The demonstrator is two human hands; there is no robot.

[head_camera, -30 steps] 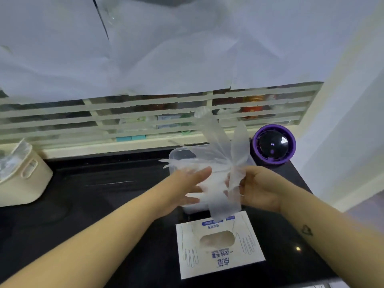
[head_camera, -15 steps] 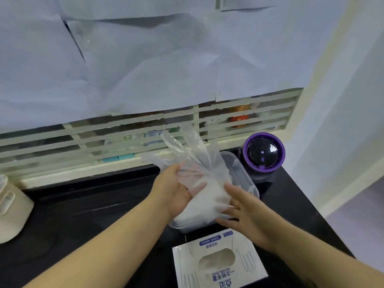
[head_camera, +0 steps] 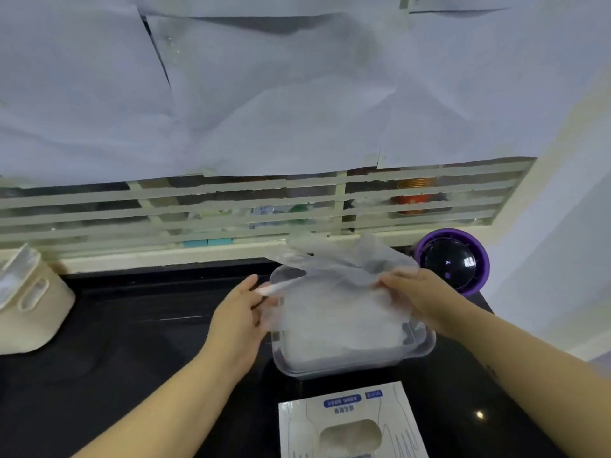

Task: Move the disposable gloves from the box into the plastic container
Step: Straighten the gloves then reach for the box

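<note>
Left hand (head_camera: 239, 314), right hand (head_camera: 411, 294): pinch grips.

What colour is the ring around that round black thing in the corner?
The ring is purple; the head view shows it best.

box (head_camera: 350, 409) cut off at bottom edge; beige bin (head_camera: 36, 312) cut by left edge; shelf items (head_camera: 413, 201) blurred

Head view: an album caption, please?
Left hand and right hand hold a clear glove over the plastic container, beyond the glove box.
</note>
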